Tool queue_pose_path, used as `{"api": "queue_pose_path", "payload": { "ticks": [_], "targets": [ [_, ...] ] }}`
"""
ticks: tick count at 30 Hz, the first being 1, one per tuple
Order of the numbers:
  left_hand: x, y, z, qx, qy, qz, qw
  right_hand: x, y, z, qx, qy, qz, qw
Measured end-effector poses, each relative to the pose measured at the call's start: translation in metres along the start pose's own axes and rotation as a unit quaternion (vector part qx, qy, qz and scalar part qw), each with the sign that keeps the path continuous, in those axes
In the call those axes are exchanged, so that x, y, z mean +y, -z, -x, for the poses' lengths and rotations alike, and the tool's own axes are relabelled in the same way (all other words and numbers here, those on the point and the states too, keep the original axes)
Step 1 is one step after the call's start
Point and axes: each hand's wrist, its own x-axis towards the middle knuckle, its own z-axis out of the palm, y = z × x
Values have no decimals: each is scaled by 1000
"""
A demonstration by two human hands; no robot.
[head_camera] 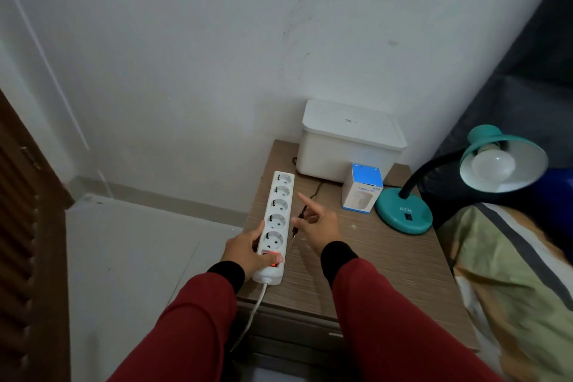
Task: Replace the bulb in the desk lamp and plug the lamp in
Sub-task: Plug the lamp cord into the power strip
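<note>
Left of the power strip: held by the left hand at its near end, fingers wrapped round that end, thumb lying on the red switch, which glowed, so apparently live. Lay along the left edge of the table, five sockets all empty.

Just right of the power strip: pinched the lamp's black plug in the right hand, fingers narrow around it, index finger sticking out straight. Hung beside the second-nearest socket, pins seemingly pointing toward the near end and not at a socket. Judged not yet plugged in.

Further right of the power strip: stood the teal desk lamp, bulb seated in the shade, unlit; thin cord trailing from behind toward the plug.

Risks from here, as judgement:
- Could touch a bare pin while pushing in, given the live strip and the loose index finger.
- Could miss or jam the socket if the pins went in tilted.
- Could flick the switch off by thumb pressure while bracing.
- Could slide the power strip off the table edge with a hard push.
- Could tug the lamp over if the cord ran short.
</note>
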Motion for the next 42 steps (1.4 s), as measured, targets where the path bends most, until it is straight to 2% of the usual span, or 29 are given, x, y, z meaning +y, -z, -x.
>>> {"api": "queue_pose_path", "payload": {
  "ticks": [4,18,20,27,34,42],
  "targets": [
    [0,0,-2,0,3,-27,1000,1,-10,-1,49,1,21,999],
    [2,5,-17,-33,9,-87,996,-14,-45,-19,101,43,106,988],
    [3,6,-20,-24,-4,-103,994,-12,-50,-21,98,55,130,985],
    [-1,3,-29,-17,-2,-41,999,-5,-51,-26,78,62,154,983],
    [-4,2,-29,-10,3,-13,1000,-4,-40,-33,22,46,161,986],
    [-2,1,-27,-14,7,-8,1000,0,-40,-35,-6,61,238,969]
  ]
}}
